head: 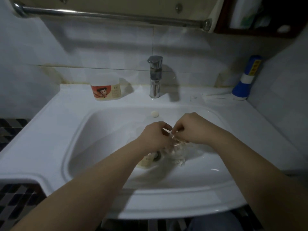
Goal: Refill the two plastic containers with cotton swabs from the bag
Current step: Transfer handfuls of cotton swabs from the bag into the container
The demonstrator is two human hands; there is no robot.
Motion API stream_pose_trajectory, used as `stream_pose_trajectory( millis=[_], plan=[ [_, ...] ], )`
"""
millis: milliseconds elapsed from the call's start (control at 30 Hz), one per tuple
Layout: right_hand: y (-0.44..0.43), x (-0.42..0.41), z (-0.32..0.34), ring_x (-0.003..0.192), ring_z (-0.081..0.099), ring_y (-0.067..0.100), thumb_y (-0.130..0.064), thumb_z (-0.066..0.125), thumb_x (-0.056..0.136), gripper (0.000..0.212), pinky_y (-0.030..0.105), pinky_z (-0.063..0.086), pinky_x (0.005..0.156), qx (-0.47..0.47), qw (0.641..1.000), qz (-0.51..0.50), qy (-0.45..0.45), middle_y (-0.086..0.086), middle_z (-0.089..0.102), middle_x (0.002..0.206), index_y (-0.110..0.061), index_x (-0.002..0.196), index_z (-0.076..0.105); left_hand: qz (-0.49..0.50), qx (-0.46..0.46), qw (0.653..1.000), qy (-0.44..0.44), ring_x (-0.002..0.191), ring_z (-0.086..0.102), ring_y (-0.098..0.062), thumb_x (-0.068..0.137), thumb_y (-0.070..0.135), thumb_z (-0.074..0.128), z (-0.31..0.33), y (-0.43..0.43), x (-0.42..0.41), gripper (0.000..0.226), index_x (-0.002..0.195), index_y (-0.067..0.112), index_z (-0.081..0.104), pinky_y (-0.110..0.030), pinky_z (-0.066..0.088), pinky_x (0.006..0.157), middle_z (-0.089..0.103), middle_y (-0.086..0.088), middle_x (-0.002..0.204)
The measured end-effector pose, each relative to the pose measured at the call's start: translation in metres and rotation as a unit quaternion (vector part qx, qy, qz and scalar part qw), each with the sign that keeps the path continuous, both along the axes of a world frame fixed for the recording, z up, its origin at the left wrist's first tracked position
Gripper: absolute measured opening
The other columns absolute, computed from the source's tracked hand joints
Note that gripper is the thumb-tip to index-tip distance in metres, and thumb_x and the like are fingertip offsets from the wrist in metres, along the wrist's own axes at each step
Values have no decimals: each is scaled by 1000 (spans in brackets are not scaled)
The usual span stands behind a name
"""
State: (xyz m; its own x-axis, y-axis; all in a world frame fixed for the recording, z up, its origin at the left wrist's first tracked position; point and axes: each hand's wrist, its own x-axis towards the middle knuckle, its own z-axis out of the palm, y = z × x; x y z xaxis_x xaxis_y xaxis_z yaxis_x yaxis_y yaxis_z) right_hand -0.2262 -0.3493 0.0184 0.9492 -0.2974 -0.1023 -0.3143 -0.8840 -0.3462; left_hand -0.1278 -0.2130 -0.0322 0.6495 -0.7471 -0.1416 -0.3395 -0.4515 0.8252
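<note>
Over the white sink basin (pixel 103 147), my left hand (pixel 154 136) and my right hand (pixel 191 129) both pinch the top of a clear plastic bag (pixel 177 154) of cotton swabs, which hangs crumpled below them. One plastic container (pixel 146 161) with a beige label lies in the basin by the drain, partly hidden under my left hand. The other container (pixel 106 89), with a red cartoon label, stands upright on the sink ledge left of the tap.
A chrome tap (pixel 155 77) rises at the back of the basin. A small round cream piece (pixel 155 114) lies on the basin's back edge. A blue and white flashlight (pixel 246 79) stands at the right corner. A metal rail (pixel 108 14) runs overhead.
</note>
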Motion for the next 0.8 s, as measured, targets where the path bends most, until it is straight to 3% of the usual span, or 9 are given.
stream_pose_trajectory(
  millis=[100, 200, 333, 433, 500, 567, 633, 733, 800],
  plan=[
    [-5, 3, 5, 69, 65, -4, -29, 78, 84, 10, 13, 42, 60, 63, 998, 5, -16, -17, 71, 77, -35, 92, 81, 35, -111, 978, 171, 72, 71, -19, 83, -2, 70, 2, 5, 1, 28, 108, 11, 71, -35, 63, 74, 78, -4, 84],
    [-7, 11, 9, 67, 66, -4, -25, 79, 81, 7, 10, 42, 56, 66, 998, 9, -1, -17, 73, 73, -32, 79, 78, 98, -168, 951, 242, 72, 73, -19, 87, -11, 64, 4, 11, 6, 27, 106, 7, 68, -31, 62, 67, 73, -11, 88],
    [-6, 18, -3, 71, 69, 6, -11, 69, 83, 19, 19, 49, 62, -9, 999, 10, 50, -7, 74, 76, -26, 73, 74, 163, -169, 943, 237, 73, 74, -22, 91, -4, 64, 2, 19, 14, 18, 102, 8, 69, -38, 64, 67, 70, -16, 89],
    [-1, 20, -13, 77, 68, 12, -13, 65, 86, 15, 24, 52, 68, -48, 997, 13, 62, -2, 75, 88, -22, 86, 77, 158, -142, 953, 217, 76, 75, -22, 91, -1, 62, -1, 22, 17, 19, 103, 11, 70, -37, 63, 64, 71, -15, 89],
    [2, 19, -13, 74, 69, 9, -31, 68, 86, 15, 22, 53, 65, 2, 998, 24, 65, -8, 74, 96, -30, 98, 77, 140, -146, 953, 225, 71, 75, -22, 92, -2, 57, -3, 21, 14, 20, 105, 10, 68, -35, 62, 62, 70, -15, 88],
    [5, 16, -13, 65, 70, 5, -49, 67, 86, 11, 21, 52, 60, 63, 993, 46, 83, -14, 73, 97, -42, 93, 73, 127, -141, 957, 217, 68, 74, -22, 93, -3, 55, -4, 19, 10, 22, 107, 8, 68, -33, 60, 59, 70, -14, 89],
    [7, 15, -12, 66, 70, 6, -51, 62, 89, 10, 21, 52, 59, 79, 990, 59, 104, -14, 73, 95, -48, 83, 69, 121, -132, 964, 197, 70, 73, -19, 94, -2, 54, -5, 18, 7, 23, 108, 9, 68, -32, 59, 59, 70, -13, 91],
    [7, 13, -11, 77, 70, 12, -50, 58, 90, 21, 24, 58, 62, 128, 983, 39, 123, -10, 72, 88, -44, 100, 75, 114, -126, 968, 186, 77, 72, -20, 95, 0, 53, -4, 18, 5, 23, 109, 11, 68, -32, 60, 61, 70, -14, 96],
    [7, 13, -10, 77, 70, 17, -51, 56, 92, 24, 29, 63, 65, 140, 983, 23, 121, -6, 69, 79, -40, 99, 76, 110, -117, 971, 179, 80, 73, -21, 95, 2, 54, -3, 18, 4, 23, 107, 14, 68, -33, 62, 63, 70, -13, 99]
  ],
)
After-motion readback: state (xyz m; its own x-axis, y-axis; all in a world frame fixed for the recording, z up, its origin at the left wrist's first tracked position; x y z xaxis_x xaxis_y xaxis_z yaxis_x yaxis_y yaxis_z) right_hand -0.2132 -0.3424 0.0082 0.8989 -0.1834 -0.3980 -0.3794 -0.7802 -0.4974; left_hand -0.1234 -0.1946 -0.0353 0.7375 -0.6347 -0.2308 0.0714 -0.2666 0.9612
